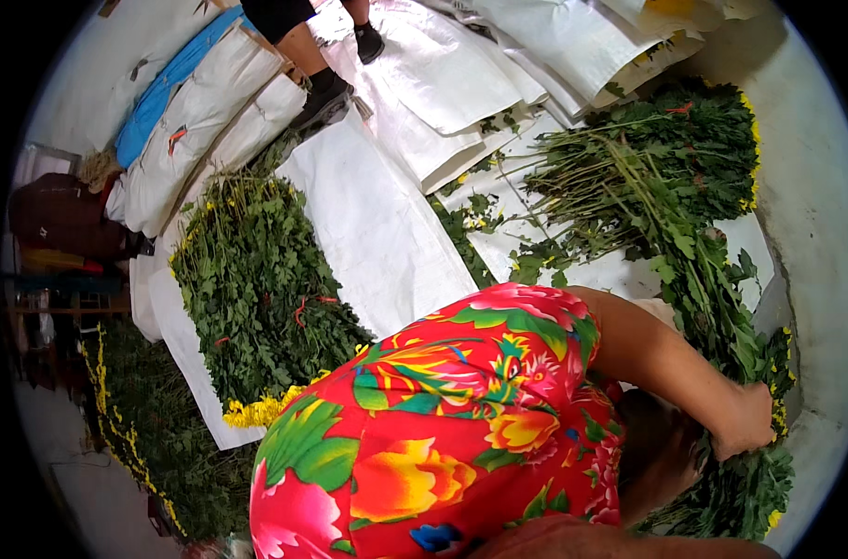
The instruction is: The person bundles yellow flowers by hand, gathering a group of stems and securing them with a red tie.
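My left arm reaches to the right out of a red floral sleeve. My left hand is curled into a fist on a leafy bunch of yellow-flowered stems, with foliage showing both above and below it. What the fingers enclose is partly hidden. Beneath that arm, a limb in deep shadow is hard to make out. Bare skin crosses the bottom edge, and my right hand is out of view. Beyond the bunch lies a thick pile of bundled, chrysanthemum-like flowers, stems pointing left and yellow heads along the wall side.
Another tied flower stack lies on white sheeting to the left. Darker flower bundles stand farther left. Wrapped white bundles lean near a co-worker's shoes. A pale wall bounds the right side.
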Demonstrator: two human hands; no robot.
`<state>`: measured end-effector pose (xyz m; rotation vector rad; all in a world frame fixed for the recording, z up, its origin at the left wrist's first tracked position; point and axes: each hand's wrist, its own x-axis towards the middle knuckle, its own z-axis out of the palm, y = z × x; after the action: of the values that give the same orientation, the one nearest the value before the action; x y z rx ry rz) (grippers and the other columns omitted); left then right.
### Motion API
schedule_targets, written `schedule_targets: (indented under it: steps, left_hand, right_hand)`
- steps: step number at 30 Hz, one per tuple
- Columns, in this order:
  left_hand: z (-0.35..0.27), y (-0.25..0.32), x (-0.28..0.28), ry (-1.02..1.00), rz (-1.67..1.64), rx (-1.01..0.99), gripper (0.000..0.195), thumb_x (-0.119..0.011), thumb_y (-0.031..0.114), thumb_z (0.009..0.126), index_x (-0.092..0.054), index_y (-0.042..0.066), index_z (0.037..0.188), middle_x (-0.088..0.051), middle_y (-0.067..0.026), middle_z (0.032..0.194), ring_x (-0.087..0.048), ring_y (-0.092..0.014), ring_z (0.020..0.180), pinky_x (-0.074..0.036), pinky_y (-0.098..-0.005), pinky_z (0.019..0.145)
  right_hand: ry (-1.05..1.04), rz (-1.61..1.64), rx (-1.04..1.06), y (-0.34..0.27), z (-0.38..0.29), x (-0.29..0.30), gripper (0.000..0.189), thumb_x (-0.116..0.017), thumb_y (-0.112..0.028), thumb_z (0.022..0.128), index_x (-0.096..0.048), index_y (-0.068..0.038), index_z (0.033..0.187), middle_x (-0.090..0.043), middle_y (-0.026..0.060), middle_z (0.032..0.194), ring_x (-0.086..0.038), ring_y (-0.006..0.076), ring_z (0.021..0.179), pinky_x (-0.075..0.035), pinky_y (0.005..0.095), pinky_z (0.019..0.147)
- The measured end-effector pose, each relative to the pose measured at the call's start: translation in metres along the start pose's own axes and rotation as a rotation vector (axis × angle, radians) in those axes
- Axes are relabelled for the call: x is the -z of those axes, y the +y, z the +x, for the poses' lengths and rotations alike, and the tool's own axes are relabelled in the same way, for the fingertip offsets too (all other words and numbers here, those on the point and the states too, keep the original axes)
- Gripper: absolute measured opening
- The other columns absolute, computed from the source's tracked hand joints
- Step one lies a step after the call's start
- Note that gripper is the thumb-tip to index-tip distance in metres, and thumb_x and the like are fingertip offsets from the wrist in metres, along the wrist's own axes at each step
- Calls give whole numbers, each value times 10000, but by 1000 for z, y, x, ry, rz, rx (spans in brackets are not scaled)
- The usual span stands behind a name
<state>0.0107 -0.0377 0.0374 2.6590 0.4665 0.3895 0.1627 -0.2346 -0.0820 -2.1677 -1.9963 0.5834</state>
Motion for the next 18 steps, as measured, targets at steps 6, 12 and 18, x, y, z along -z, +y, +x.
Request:
schedule_targets:
  steps: [6, 12, 18]
  left_hand:
    - [20, 15, -60, 307, 113, 186, 264, -636, 262, 795, -728, 49, 921, -673, -193, 1006, -613, -340, 1069, -400, -556, 1018]
    - [-21, -9, -64, 624, -233, 128, 307, -663, 222, 769, -620, 39, 1011, -558, -118, 982, -526, -296, 947, -401, -485, 919]
    - [-27, -17, -14, 226, -431, 9, 980, -882, 177, 578, -385, -23, 1399, -510, -169, 1286, -517, -343, 1186, -401, -408, 1069]
  right_hand:
    - [208, 649, 65, -88, -19, 62, 413, -647, 3, 897, -593, 32, 1305, -693, 123, 1104, -664, 193, 977, -545, 337, 839]
    - [440, -243, 333, -135, 53, 135, 1131, -900, -242, 494, -400, 22, 1473, -448, 219, 1500, -391, 397, 1416, -277, 535, 1154]
    - [448, -451, 220, -82, 57, 113, 1029, -808, -234, 631, -329, -39, 1521, -494, 187, 1403, -468, 354, 1325, -342, 527, 1078]
